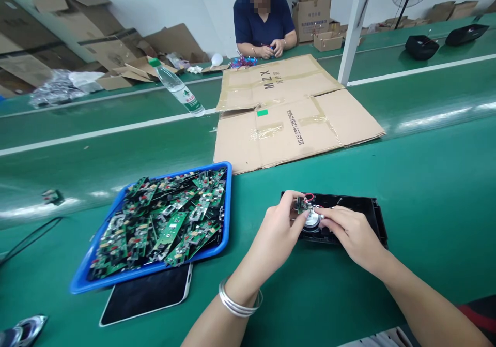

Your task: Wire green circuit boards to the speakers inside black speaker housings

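A black plastic housing (366, 210) lies on the green bench in front of me, with a round silver speaker (312, 222) inside it. My left hand (279, 225) pinches a small green circuit board (301, 205) above the housing's left part. A red wire (310, 197) loops beside the board. My right hand (352, 229) is closed over the housing, its fingertips pressed together at the board's right edge. Whatever those right fingertips grip is too small to make out. Silver bangles (240, 301) circle my left wrist.
Left of my hands, a blue tray (228, 202) is heaped with circuit boards (170, 230); a tablet-like device (149, 292) lies partly beneath it. Flattened cardboard (279, 135), a water bottle (179, 89) and a post (354, 31) stand beyond. A co-worker (264, 21) sits across.
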{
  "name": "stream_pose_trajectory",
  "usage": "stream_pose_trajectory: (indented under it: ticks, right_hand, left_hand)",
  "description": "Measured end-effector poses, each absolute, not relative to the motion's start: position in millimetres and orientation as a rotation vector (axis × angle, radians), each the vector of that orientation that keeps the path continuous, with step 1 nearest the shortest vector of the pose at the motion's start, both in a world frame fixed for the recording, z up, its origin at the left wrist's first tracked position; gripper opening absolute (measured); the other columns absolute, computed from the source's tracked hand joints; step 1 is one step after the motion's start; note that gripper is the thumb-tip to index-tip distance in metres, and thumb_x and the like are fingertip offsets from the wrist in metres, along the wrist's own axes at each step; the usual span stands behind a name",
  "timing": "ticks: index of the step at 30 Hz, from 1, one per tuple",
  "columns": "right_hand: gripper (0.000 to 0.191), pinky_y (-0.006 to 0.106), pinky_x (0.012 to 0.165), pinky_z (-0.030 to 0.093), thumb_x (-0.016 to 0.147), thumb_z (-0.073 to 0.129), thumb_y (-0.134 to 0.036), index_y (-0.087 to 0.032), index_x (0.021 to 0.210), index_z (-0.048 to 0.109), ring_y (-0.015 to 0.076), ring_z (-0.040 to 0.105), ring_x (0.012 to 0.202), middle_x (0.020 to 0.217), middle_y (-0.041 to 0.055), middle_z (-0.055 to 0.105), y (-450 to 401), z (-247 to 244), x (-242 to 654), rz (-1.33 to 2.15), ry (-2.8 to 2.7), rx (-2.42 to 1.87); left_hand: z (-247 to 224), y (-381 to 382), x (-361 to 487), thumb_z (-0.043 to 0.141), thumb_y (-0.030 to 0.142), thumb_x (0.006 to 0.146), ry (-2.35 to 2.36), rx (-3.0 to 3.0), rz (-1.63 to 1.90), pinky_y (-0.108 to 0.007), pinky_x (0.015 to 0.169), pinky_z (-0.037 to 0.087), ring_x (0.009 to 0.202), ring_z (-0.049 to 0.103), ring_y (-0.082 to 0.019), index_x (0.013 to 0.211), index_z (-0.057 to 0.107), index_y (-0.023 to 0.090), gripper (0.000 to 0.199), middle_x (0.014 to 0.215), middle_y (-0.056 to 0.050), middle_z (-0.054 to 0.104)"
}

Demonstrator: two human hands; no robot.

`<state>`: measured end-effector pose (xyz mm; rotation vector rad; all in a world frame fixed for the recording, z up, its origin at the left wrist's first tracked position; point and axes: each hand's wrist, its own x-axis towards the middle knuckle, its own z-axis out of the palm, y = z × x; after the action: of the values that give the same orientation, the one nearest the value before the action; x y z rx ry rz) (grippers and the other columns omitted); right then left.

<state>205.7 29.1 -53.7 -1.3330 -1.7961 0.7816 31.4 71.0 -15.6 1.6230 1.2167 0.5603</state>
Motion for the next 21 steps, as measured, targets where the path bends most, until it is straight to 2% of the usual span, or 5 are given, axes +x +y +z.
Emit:
stream_pose_trajectory:
  ticks: [4, 12, 21]
  right_hand:
    - [0.010, 0.024, 0.059, 0.047, 0.093, 0.043, -0.018, -0.019, 0.095, 0.053, 0.0149, 0.062, 0.068, 0.075, -0.0007, 0.067, 29, -55, 205, 0.969, -1.786, -1.466]
    - [0.022, 0.029, 0.063, 0.047, 0.096, 0.039, -0.020, -0.015, 0.089, 0.059, 0.0188, 0.060, 0.071, 0.078, 0.0053, 0.064, 27, -68, 205, 0.619, -1.929, -1.510]
    - [0.032, 0.027, 0.059, 0.042, 0.098, 0.035, -0.024, -0.016, 0.075, 0.056, 0.0169, 0.055, 0.063, 0.068, 0.0041, 0.059, 28, -68, 204, 0.507, -2.038, -1.534]
  left_hand:
    - [-15, 69, 32, 0.049, 0.024, 0.088, 1.172, 1.582, 0.544, -0.028, 0.065, 0.051, 0.074, 0.067, -0.018, 0.107, 0.049, 0.023, 0.019, 0.083, 0.000, 0.065]
    - [-14, 68, 34, 0.047, 0.024, 0.089, 1.159, 1.658, 0.495, -0.029, 0.064, 0.051, 0.070, 0.065, -0.017, 0.109, 0.049, 0.023, 0.020, 0.082, 0.000, 0.064]
    - [-13, 68, 35, 0.045, 0.023, 0.089, 1.112, 1.675, 0.466, -0.031, 0.066, 0.052, 0.071, 0.064, -0.018, 0.109, 0.048, 0.023, 0.020, 0.075, 0.001, 0.060]
